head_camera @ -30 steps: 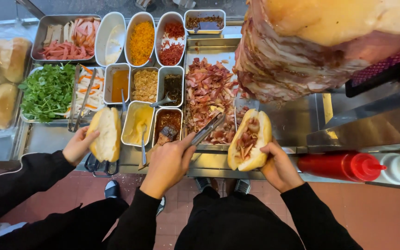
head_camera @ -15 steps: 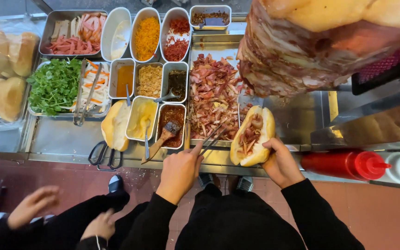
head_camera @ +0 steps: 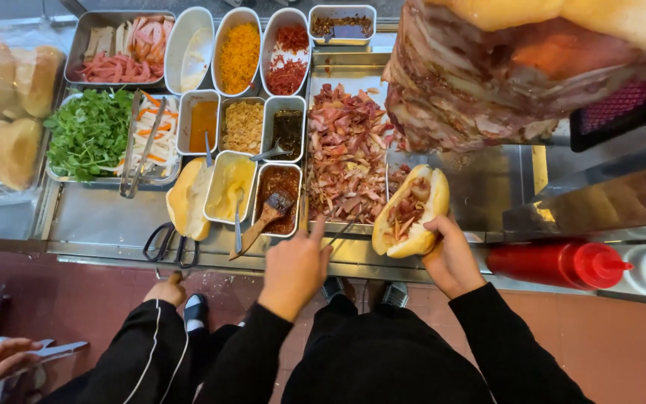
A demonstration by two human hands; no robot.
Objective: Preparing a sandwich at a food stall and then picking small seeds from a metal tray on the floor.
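Observation:
My right hand (head_camera: 451,258) holds an open bread roll (head_camera: 411,212) filled with chopped meat, at the counter's front edge. My left hand (head_camera: 293,265) grips thin metal tongs (head_camera: 342,230) whose tips point at the near end of the tray of chopped meat (head_camera: 347,153), just left of the roll. A second, split roll (head_camera: 187,198) lies on the counter beside the yellow sauce tub (head_camera: 232,187). A co-worker in a black sleeve stands at my left, one hand (head_camera: 166,288) below the counter edge.
Tubs of sauces, fried onion, shredded carrot and chili fill the counter's back, with a herb tray (head_camera: 87,135) and sliced ham. A wooden brush (head_camera: 267,215) rests in the dark sauce. Scissors (head_camera: 166,243) lie at the front. A big meat spit (head_camera: 502,67) hangs right; red bottle (head_camera: 555,263).
The co-worker set the second roll down by the yellow sauce and drew both hands back below the counter. My left hand pulled the tongs back from the meat tray.

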